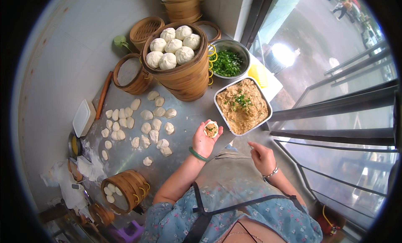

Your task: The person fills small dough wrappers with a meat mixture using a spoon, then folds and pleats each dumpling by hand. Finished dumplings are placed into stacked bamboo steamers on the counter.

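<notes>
On the palm of my left hand (202, 141) rests a small round dough wrapper (211, 129) with brown filling and green bits on top. The fingers curl loosely around its edge. My right hand (263, 157) hovers in front of my apron, just below the steel tray, its index finger pointing left. A thin greyish sliver shows by that fingertip, too small to identify. The square steel tray (270, 112) holds minced filling (243, 106) with chopped greens on it. Left of my left hand, several dough pieces (156, 124) lie on the metal worktable (182, 117).
A tall bamboo steamer stack (185, 83) carries several pleated buns (173, 46). Behind the tray stands a steel bowl (245, 65) of chopped scallions (227, 63). A rolling pin (103, 95) and plastic box (84, 117) line the wall. Another steamer (132, 186) sits near left. Glass doors (339, 117) flank the right.
</notes>
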`<state>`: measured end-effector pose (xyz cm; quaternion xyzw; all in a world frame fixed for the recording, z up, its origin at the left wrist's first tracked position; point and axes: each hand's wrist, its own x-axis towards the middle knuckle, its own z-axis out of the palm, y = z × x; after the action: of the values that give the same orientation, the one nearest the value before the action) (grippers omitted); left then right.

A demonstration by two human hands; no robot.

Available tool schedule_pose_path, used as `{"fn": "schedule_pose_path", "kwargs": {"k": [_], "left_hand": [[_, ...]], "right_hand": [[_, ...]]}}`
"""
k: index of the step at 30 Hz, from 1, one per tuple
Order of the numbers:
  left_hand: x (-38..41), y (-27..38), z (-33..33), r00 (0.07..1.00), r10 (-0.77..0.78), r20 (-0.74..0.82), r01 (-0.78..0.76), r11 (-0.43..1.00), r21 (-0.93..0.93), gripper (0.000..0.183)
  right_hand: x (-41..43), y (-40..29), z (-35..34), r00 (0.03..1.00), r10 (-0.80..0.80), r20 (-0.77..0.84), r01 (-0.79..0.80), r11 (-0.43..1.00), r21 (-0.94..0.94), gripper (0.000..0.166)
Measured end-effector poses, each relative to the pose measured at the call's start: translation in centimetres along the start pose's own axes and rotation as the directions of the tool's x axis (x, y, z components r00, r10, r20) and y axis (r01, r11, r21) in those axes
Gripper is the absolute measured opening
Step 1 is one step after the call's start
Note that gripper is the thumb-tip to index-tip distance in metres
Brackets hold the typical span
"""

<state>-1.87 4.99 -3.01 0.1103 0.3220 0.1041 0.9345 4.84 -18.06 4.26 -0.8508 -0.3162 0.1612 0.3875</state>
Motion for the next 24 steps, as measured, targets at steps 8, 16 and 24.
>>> {"fn": "schedule_pose_path", "kwargs": {"k": [8, 16, 24], "left_hand": [[-2.4, 0.6, 1.5, 0.99, -0.033, 0.14, 0.02, 0.995, 0.098, 0.037], [-2.8, 1.1, 1.3, 0.985, -0.051, 0.168, 0.029, 0.991, 0.131, 0.039], [-3.4, 1.0, 2.1, 0.971, -0.065, 0.232, 0.005, 0.968, 0.251, 0.044]], "right_hand": [[2.8, 4.5, 2.1, 0.993, 0.028, 0.118, -0.008, 0.986, -0.166, 0.027], [3.0, 4.9, 1.8, 0.993, 0.03, 0.113, -0.01, 0.985, -0.173, 0.029], [4.7, 1.0, 0.8, 0.985, 0.101, 0.141, -0.125, 0.976, 0.177, 0.039]]}}
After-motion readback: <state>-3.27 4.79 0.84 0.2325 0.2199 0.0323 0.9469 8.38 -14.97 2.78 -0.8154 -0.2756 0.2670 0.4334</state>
